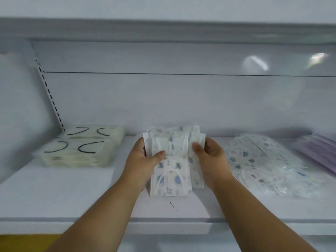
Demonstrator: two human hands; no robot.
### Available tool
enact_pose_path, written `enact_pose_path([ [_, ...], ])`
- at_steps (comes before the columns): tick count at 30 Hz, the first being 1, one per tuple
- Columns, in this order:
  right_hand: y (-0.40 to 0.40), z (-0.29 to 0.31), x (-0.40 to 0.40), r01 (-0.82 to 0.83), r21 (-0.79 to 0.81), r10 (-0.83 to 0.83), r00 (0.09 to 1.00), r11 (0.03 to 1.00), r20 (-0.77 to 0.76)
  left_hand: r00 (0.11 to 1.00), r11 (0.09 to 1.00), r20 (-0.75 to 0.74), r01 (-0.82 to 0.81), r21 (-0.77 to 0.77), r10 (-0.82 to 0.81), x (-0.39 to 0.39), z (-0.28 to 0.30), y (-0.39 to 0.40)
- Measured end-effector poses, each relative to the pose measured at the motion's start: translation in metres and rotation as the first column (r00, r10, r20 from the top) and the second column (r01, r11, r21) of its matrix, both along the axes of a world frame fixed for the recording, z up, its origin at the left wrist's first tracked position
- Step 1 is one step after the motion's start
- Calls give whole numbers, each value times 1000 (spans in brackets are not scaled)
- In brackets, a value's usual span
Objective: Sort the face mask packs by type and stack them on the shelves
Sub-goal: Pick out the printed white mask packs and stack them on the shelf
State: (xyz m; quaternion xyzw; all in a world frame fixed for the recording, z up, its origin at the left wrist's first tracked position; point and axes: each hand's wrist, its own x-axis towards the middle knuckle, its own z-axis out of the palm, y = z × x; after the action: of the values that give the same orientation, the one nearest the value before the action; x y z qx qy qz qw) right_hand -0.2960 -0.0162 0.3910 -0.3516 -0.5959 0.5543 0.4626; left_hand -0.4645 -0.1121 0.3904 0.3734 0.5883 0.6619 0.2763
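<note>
Left hand (pixel 145 160): you're gripping the left edge of the printed mask packs (pixel 172 160), thumb on top, so the bundle doesn't fan out.
Right hand (pixel 211 157): same deal on the right edge, thumb pinching over the crinkly plastic.
Bundle: thin, floppy, glossy sleeves, held just above the shelf (pixel 72 193), probably squaring them up.
Matching pile (pixel 269 164): same blue-spotted print, just right.
Cream packs (pixel 81 148): black ear loops, neat stacks on the left.
Purple packs (pixel 316 151): far right, blurry.

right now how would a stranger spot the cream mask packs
Start at the white shelf and go to its far left end, by the slotted upright. The stacked cream mask packs sit there, the only ones with black curved ear loops instead of blue prints or lilac.
</note>
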Motion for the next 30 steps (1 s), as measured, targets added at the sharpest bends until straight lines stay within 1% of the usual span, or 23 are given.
enact_pose_path([
  [3, -12, 6, -10, 39, 85, -37, 999, 996, -28, 998, 1000, -54, -14, 13, 15, 9, 4, 4],
  [5, -17, 9, -17, 43, 131, -41, 999, 990, -20, 991, 999, -127, -32, 23, 35, 16, 12, 6],
  [7, -15, 11, -19, 30, 153, -29, 1000, 988, -10, 977, 997, -201, -55, 57, 66, 19, 18, 5],
  [9, -15, 11, -16, -9, 175, 4, 999, 984, 34, 973, 997, -225, -43, 58, 55, 20, 17, 3],
  [10, -17, 9, -16, -49, 184, 39, 998, 982, 58, 974, 999, -225, -6, 40, 15, 21, 15, 1],
  [12, -22, 6, -18, -102, 184, 96, 995, 978, 40, 971, 999, -234, 45, 22, -39, 24, 13, 1],
  [14, -23, 6, -20, -57, 207, 66, 997, 977, -34, 974, 998, -227, 3, 56, 9, 22, 18, 4],
  [15, -21, 7, -20, -28, 205, 38, 998, 978, -44, 979, 997, -204, -12, 73, 27, 20, 20, 5],
  [17, -20, 8, -18, -25, 160, 29, 999, 987, -22, 985, 998, -172, 23, 52, -13, 18, 19, 6],
  [19, -23, 7, -16, -75, 93, 79, 996, 993, -33, 977, 996, -194, 81, -22, -84, 22, 15, 4],
  [20, -23, 8, -16, -97, 88, 102, 994, 991, -45, 976, 997, -204, 78, -22, -81, 25, 15, 2],
  [23, -24, 21, -19, -90, 155, 97, 995, 984, -37, 973, 995, -229, -21, 94, 42, 24, 27, 1],
  [25, -24, 21, -23, -77, 245, 84, 996, 967, -19, 956, 989, -273, -75, 124, 107, 19, 29, -1],
  [27, -26, 7, -26, -77, 247, 77, 997, 966, 10, 966, 998, -253, -38, 54, 51, 17, 20, -6],
  [29, -33, -4, -28, -94, 171, 91, 995, 981, 27, 975, 999, -219, 17, -32, -24, 19, 11, -10],
  [30, -35, -5, -29, -99, 137, 98, 995, 986, 17, 977, 999, -211, 9, -35, -16, 19, 11, -10],
])
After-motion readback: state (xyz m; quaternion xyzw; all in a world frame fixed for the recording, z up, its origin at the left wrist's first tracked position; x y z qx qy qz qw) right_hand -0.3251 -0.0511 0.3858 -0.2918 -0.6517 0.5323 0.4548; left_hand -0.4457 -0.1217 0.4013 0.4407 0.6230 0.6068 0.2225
